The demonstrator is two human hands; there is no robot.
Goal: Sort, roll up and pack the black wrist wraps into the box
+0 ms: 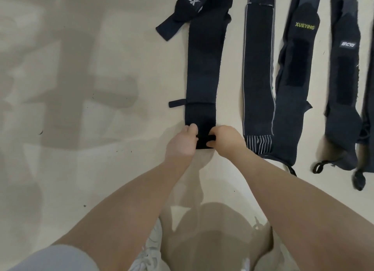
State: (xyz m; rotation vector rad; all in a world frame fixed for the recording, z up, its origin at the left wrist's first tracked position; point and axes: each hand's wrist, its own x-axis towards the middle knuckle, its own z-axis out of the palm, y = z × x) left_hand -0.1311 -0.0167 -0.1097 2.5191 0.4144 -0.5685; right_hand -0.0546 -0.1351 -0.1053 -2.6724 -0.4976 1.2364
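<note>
Pale floor (pixel 81 108) carries black wraps laid out in a row. Both hands pinch the near, folded end of one wrap (pixel 202 68): left hand (pixel 182 143), right hand (pixel 226 141). Three more wraps (pixel 293 88) lie to its right.

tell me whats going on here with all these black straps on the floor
A person is starting to roll up a black wrist wrap laid flat on the floor. The left hand and right hand both pinch its near end, which is just folded over. Three more wraps lie stretched out flat to the right, not yet rolled. No box is in view.
</note>
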